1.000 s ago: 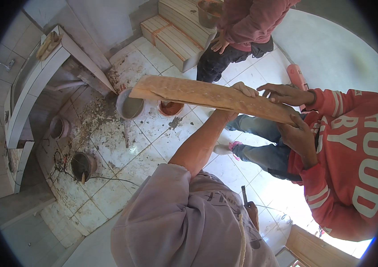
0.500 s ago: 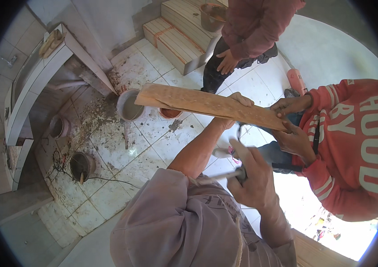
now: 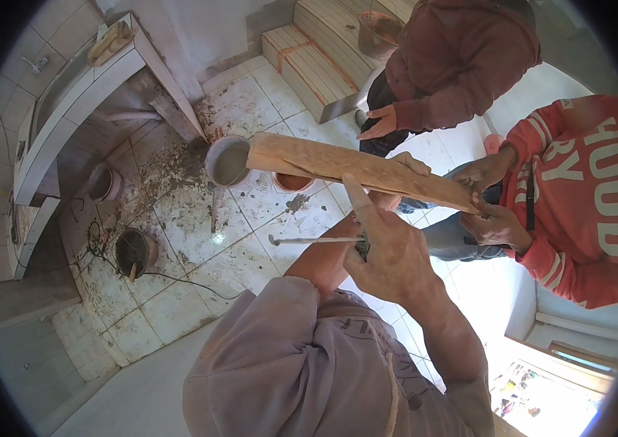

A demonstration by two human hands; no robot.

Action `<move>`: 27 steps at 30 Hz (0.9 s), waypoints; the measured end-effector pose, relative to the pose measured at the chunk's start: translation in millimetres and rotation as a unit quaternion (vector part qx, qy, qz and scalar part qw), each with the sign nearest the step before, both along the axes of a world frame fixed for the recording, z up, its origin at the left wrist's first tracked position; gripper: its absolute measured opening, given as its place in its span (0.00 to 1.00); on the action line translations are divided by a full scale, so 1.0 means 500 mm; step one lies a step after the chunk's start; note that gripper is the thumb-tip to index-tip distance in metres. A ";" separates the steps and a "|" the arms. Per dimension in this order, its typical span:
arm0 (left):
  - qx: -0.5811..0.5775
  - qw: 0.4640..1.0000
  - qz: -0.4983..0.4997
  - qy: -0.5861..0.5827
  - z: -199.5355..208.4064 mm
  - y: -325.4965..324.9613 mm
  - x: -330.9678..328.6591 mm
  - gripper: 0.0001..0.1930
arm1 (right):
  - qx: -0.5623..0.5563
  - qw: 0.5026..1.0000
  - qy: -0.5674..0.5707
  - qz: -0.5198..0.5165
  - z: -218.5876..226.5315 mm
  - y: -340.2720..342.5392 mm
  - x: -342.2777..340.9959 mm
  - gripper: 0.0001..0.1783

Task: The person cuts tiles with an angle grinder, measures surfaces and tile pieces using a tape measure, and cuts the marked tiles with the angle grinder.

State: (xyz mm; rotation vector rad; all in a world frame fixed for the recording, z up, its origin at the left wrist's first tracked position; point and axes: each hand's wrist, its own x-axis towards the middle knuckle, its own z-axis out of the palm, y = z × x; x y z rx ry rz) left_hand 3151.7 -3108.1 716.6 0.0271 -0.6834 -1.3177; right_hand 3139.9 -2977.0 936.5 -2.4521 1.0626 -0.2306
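A long wooden board (image 3: 352, 164) with a lengthwise crack spans the middle. My left hand (image 3: 386, 200) is closed around its middle, thumb and fingers on opposite edges. My right hand (image 3: 396, 255) is closed on a thin metal rod-like tool (image 3: 312, 240) with a small knobbed tip; its exact kind cannot be made out. The index finger of that hand stretches up to the board's near edge; whether it touches cannot be told. A co-worker in a red top grips the board's right end with both hands (image 3: 494, 218).
Another person in a maroon top (image 3: 462, 58) stands behind the board, one hand open. Several buckets, among them a grey one (image 3: 229, 162), stand on the dirty tiled floor (image 3: 199, 247). A tiled counter (image 3: 79, 109) lies left, steps (image 3: 316, 69) at the back.
My right hand has moved up and left with the tool, its index finger now at the board. The board sits slightly further right in view. The person in maroon has turned a palm outward.
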 end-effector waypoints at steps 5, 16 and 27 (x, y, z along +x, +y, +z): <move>0.008 1.000 0.027 -0.007 0.004 -0.004 -0.010 0.12 | -0.055 0.998 -0.004 0.011 -0.023 -0.003 -0.009 0.50; 0.071 0.996 0.028 -0.047 0.013 0.001 -0.029 0.08 | -0.087 0.996 -0.020 0.004 -0.045 -0.005 -0.015 0.51; 0.030 0.999 0.005 -0.042 0.018 0.024 -0.039 0.04 | -0.052 0.998 0.027 0.005 -0.037 0.012 -0.025 0.49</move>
